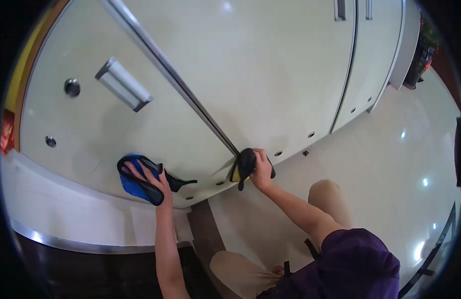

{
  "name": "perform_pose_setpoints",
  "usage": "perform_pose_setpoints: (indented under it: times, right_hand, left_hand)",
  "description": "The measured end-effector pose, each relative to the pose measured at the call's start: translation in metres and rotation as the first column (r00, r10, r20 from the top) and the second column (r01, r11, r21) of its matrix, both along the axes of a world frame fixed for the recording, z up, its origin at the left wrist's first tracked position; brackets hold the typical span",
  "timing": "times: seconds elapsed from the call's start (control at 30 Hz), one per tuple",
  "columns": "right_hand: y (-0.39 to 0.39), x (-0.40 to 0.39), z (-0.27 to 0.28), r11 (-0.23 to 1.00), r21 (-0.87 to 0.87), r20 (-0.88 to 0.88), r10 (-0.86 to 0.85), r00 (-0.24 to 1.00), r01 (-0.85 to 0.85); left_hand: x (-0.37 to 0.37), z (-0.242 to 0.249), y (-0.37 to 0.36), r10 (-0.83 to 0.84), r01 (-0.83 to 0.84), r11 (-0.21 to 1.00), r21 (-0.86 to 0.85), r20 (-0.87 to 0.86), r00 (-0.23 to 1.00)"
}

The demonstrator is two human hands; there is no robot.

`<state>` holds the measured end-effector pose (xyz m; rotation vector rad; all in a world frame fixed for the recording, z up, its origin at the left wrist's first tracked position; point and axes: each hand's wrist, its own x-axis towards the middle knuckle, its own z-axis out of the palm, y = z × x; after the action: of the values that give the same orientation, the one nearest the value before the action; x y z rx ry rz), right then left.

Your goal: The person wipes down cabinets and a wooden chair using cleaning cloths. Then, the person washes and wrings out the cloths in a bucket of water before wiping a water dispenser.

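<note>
Near: bent knee (326,193) above glossy floor (270,212).

Beyond, left: left hand (161,187) on blue-and-black item (132,187), likely shoe, by cabinet front (270,65). Fingers slightly spread over blue part, thumb along dark edge. Judged light, semi-stiff; thin black projection may snag. Best hold: broad body.

Right: right hand (261,172) closed round dark item (247,159) at cabinet's lower edge. Yellow patch visible; fingertips partly hidden. Judged light, smooth, possibly slippery; grip thick middle.

Far left: silver handle (124,84).
</note>
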<state>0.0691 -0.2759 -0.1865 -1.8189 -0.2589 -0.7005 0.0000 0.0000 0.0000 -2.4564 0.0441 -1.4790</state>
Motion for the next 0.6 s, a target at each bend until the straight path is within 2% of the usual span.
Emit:
perform_pose_setpoints:
  times: [0.07, 0.1, 0.13, 0.17, 0.2, 0.23, 0.27, 0.3, 0.33, 0.37, 0.4, 0.43, 0.5, 0.53, 0.6]
  right_hand:
    - [0.014, -0.025, -0.021, 0.986, 0.126, -0.212, -0.084, 0.974, 0.113]
    - [-0.002, 0.004, -0.027, 0.955, 0.265, -0.181, -0.088, 0.98, 0.135]
    - [-0.019, 0.035, -0.03, 0.905, 0.399, -0.14, -0.099, 0.985, 0.148]
    - [-0.04, 0.026, 0.015, 0.943, 0.267, -0.086, -0.183, 0.979, 0.2]
    - [-0.039, 0.032, 0.036, 0.939, 0.257, -0.064, -0.219, 0.974, 0.228]
    - [-0.039, 0.047, 0.067, 0.913, 0.283, 0.131, -0.34, 0.931, 0.293]
    - [-0.048, 0.048, 0.114, 0.909, 0.4, 0.119, -0.18, 0.977, 0.119]
    - [-0.058, 0.053, 0.159, 0.904, 0.411, 0.238, -0.231, 0.943, 0.118]
    - [-0.066, 0.055, 0.199, 0.887, 0.457, 0.261, -0.204, 0.943, 0.066]
    - [-0.07, 0.064, 0.217, 0.887, 0.461, 0.369, -0.205, 0.907, 0.013]
    - [-0.074, 0.068, 0.206, 0.931, 0.364, 0.408, -0.2, 0.891, 0.042]
    - [-0.078, 0.074, 0.187, 0.962, 0.263, 0.453, -0.188, 0.871, 0.071]
    - [-0.096, 0.074, 0.119, 0.944, 0.235, 0.316, -0.3, 0.9, 0.232]
    - [-0.108, 0.078, 0.073, 0.922, 0.194, 0.266, -0.379, 0.886, 0.336]
    - [-0.115, 0.074, -0.015, 0.84, 0.297, -0.168, -0.422, 0.891, 0.454]
  left_hand:
    - [-0.013, 0.012, 0.011, -0.069, 0.07, 0.996, -0.056, 0.01, 0.998]
    - [0.023, 0.005, -0.023, -0.059, 0.06, 0.998, -0.014, 0.024, 0.998]
    - [0.017, 0.004, -0.037, -0.049, 0.05, 0.999, 0.015, -0.057, 0.997]
    - [0.015, -0.003, -0.055, -0.037, 0.041, 0.999, 0.027, -0.138, 0.99]
    - [0.015, -0.005, -0.069, -0.028, 0.026, 1.0, -0.011, -0.311, 0.95]
    - [0.023, -0.007, -0.087, -0.064, 0.077, 0.997, 0.018, -0.377, 0.924]
    - [0.033, -0.001, -0.099, -0.124, 0.13, 0.991, -0.011, -0.395, 0.91]
    - [0.046, 0.011, -0.111, -0.184, 0.184, 0.982, -0.038, -0.408, 0.894]
    - [0.059, 0.024, -0.123, -0.242, 0.236, 0.969, -0.067, -0.425, 0.872]
    - [0.069, 0.037, -0.135, -0.296, 0.281, 0.954, -0.101, -0.443, 0.846]
    - [0.079, 0.062, -0.15, -0.238, 0.251, 0.968, -0.016, -0.382, 0.893]
    - [0.092, 0.084, -0.162, -0.277, 0.294, 0.955, 0.036, -0.25, 0.928]
    - [0.113, 0.117, -0.187, -0.342, 0.337, 0.927, 0.163, 0.001, 0.94]
    - [0.12, 0.118, -0.189, -0.347, 0.331, 0.925, 0.187, 0.057, 0.936]
    - [0.132, 0.117, -0.19, -0.353, 0.321, 0.922, 0.218, 0.129, 0.927]
